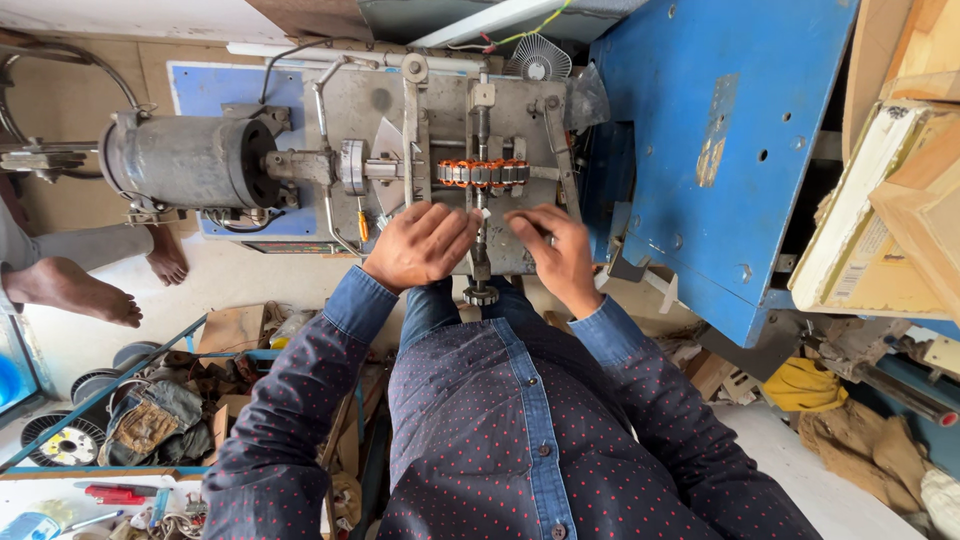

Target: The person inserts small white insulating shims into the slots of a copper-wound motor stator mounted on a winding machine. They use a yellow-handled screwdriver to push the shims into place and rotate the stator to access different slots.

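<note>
At the frame's centre, the left hand and right hand rest curled, fingers bent, against the grey winding machine, just below its copper-wound core; whether either pinches anything I cannot tell.

Motor left of wound stator; cabinet right.

**Even daylight, sharp centre, bent edges**

Soft, bright light fills the room, with no hard shadows anywhere. The pale floor to the left of the fingers is the brightest patch, nearly washed out. The grey metal plate just beyond the fingers shows a dull sheen, no glare. Focus is crisp on both hands and the dotted sleeves. The wide lens bows the blue panel and the wooden boards far right of the fingers.
</note>
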